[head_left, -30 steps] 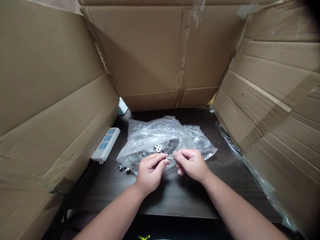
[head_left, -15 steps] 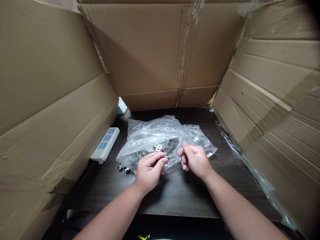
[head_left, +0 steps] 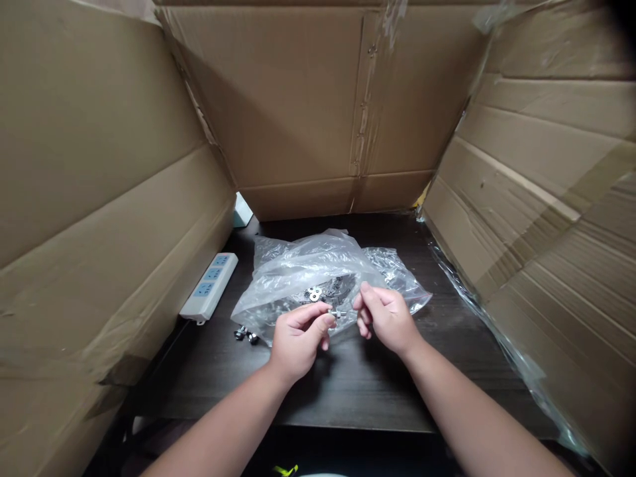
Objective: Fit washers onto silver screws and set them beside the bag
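My left hand (head_left: 299, 339) pinches a small silver bolt (head_left: 338, 313) between thumb and forefinger, just above the dark table (head_left: 348, 384). My right hand (head_left: 385, 317) hovers a little to the right of the bolt, fingers curled in a loose pinch with nothing visible in them. Behind both hands lies a crumpled clear plastic bag (head_left: 308, 268) holding several small metal parts; two silver washers (head_left: 314, 293) lie at its mouth.
Two assembled bolts (head_left: 246, 335) lie on the table left of my hands. A white power strip (head_left: 209, 285) with blue sockets lies along the left. Cardboard walls (head_left: 318, 112) enclose the table on the left, back and right. A second clear bag (head_left: 397, 275) lies right.
My right hand let go of the bolt and drew back to the right, then stayed close. My left hand kept the bolt in nearly the same place.
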Motion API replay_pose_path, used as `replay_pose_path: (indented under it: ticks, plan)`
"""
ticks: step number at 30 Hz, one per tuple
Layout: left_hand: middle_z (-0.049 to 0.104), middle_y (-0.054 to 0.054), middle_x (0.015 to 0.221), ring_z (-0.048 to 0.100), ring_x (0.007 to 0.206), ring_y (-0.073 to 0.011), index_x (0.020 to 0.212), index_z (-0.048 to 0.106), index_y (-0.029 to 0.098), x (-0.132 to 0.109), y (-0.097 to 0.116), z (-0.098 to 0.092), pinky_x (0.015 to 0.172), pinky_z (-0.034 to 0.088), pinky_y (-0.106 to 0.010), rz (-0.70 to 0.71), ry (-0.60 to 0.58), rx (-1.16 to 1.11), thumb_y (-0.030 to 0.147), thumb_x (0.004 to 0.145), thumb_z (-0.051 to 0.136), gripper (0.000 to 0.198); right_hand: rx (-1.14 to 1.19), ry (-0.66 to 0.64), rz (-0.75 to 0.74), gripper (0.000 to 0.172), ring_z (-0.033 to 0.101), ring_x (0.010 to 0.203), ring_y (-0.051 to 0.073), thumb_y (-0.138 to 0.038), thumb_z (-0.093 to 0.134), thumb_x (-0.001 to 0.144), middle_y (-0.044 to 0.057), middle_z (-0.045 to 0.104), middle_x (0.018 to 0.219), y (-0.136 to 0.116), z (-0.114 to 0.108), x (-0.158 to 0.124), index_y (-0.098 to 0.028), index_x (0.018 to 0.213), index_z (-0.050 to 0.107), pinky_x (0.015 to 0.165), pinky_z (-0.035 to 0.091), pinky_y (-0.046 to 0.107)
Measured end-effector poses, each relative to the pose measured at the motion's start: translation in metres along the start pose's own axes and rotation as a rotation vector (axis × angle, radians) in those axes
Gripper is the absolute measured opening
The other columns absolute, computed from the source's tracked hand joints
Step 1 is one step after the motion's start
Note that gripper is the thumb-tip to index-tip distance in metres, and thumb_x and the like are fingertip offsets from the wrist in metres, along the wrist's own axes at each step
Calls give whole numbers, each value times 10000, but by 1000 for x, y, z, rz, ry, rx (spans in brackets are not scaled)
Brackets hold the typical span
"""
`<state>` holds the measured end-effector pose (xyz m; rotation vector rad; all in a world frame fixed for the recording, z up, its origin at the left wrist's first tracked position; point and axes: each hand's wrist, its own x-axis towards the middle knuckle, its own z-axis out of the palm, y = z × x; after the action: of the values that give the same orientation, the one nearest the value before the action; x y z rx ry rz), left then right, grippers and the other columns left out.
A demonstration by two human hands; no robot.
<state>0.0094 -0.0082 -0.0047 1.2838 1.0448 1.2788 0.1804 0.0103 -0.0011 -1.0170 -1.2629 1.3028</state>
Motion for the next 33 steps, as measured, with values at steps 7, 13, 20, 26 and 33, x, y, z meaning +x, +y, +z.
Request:
replay_pose_path:
  ticks: [7,13,20,26,33]
  plan:
    - [633,-21,646,504,437,-78,874,710,125,1,-3,-3,415,431,-214,-15,-22,-84,291,764,692,200,-66,-172,-162,234,595,579,111,-300,671,802,8,606,765,-2,5,-6,-186,1000,620,542,513,239]
    - [665,-43,664,516,479,-87,826,719,123,4,0,-3,422,433,-207,-86,-104,-148,263,750,704,160,-97,-180,-256,129,640,745,174,-291,659,808,63,633,855,-10,8,-6,-173,856,679,677,553,307]
    - [635,-14,580,519,455,-91,834,745,141,3,-3,-3,436,458,-219,-48,-60,-42,264,730,719,163,-279,-189,-118,427,575,572,136,-431,405,949,16,566,572,-3,3,-4,-159,673,582,607,504,280]
    - [666,-28,658,514,484,-85,855,744,145,4,-4,-3,431,455,-207,-30,-53,-120,260,747,708,162,38,-254,-126,235,650,701,152,-328,665,810,44,625,893,-5,7,-6,-183,990,622,674,554,302]
    - [673,-34,634,527,487,-98,831,754,145,3,-1,-1,428,456,-216,-43,-56,-114,250,727,725,151,-20,-242,-159,143,651,647,145,-292,644,825,50,604,887,-9,7,-8,-182,907,686,620,559,295]
